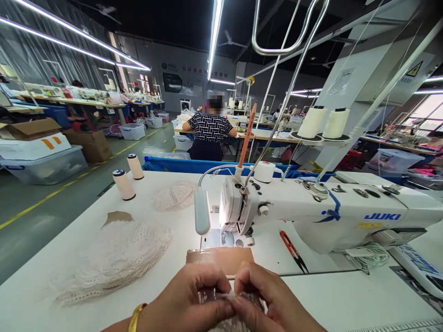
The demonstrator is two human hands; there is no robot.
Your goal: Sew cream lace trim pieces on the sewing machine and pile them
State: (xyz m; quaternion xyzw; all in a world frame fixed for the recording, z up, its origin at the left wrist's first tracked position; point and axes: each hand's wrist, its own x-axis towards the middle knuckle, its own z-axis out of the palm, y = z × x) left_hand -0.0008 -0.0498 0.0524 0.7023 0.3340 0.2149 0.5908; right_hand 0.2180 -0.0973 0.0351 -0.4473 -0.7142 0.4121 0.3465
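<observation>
A pale lace fabric [231, 299] sits at the very centre of the work, thin and off-white, bunched into a narrow fold at the top, with its textured lower part running down toward 6 o'clock and out of view. The left hand [192, 295], a gold bracelet [136, 318] at its wrist, comes in from 8 o'clock, and the right hand [273, 297] from 4 o'clock; both hands are closed, thumbs and fingers pinching the fold, fingertips nearly meeting. Just beyond them, at 12 o'clock, a tan panel [224, 259] lies in front of the sewing machine [277, 198], whose body stretches from 12 toward 2 o'clock; I cannot tell whether the fingers touch that panel. Red-handled snips [292, 249] lie at 2 o'clock. Over the white desk [332, 299], a layered lace pile [124, 258] spreads at 10 o'clock, a smaller heap [176, 196] lies at 11, and two peach spools [124, 186] stand between those directions, farther out. Well beyond, near 12 o'clock, a person in a patterned top [211, 127] sits facing away.
</observation>
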